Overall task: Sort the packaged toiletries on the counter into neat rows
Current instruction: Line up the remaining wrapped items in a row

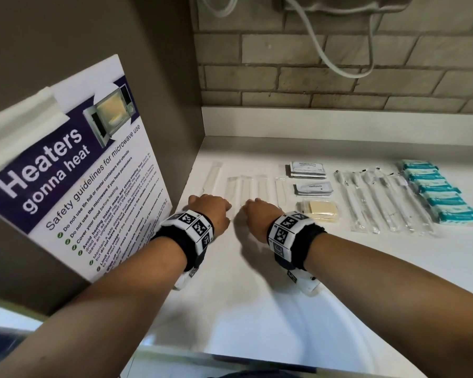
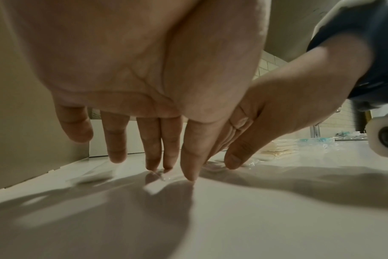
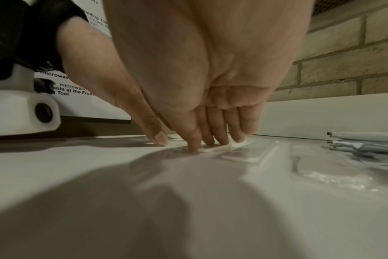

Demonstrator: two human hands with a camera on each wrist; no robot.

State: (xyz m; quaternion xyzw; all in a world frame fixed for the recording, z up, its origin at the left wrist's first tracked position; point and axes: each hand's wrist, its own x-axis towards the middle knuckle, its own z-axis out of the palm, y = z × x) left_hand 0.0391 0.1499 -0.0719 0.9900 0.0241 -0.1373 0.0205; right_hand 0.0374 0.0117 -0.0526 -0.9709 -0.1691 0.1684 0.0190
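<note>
Several long clear flat packets (image 1: pixel 246 186) lie side by side on the white counter (image 1: pixel 257 268), with one more (image 1: pixel 212 177) set apart at the far left. My left hand (image 1: pixel 210 211) and right hand (image 1: pixel 256 212) rest close together at the packets' near ends. In the left wrist view the left hand (image 2: pixel 157 157) has straight fingers, their tips touching a clear packet (image 2: pixel 162 177). In the right wrist view the right hand (image 3: pixel 210 138) presses straight fingertips down on the packets (image 3: pixel 241 154). Neither hand grips anything.
To the right lie stacked shampoo sachets (image 1: pixel 307 169), toothpaste sachets (image 1: pixel 313 188), beige packets (image 1: pixel 320 210), a row of wrapped toothbrushes (image 1: pixel 380 200) and teal tissue packs (image 1: pixel 437 192). A microwave safety poster (image 1: pixel 74 181) on a cabinet side borders the left; a brick wall (image 1: pixel 311 77) stands behind.
</note>
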